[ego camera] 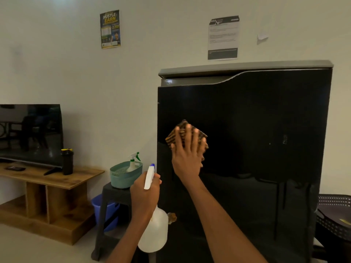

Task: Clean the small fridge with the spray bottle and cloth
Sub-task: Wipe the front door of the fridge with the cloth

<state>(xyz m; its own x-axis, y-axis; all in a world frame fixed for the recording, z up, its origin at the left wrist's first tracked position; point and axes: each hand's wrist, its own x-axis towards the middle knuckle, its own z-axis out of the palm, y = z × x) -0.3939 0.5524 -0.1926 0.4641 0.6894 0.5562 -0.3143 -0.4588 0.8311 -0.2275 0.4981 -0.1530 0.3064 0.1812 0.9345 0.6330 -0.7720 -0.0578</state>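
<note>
The small black fridge (256,130) stands against the wall with its glossy door closed. My right hand (187,154) presses a folded orange-and-black striped cloth (183,130) flat against the left part of the door, fingers spread over it. My left hand (146,194) grips the neck of a white spray bottle (153,232) with a white and blue trigger head, held low by the door's left edge, nozzle toward the fridge.
A dark stool (114,192) left of the fridge carries a teal basket (123,177) holding a second spray bottle (133,162). A blue bucket (106,211) sits under it. A wooden TV stand (53,179) with a TV (30,133) and black shaker (67,161) fills the left. A dark perforated chair (334,215) stands right.
</note>
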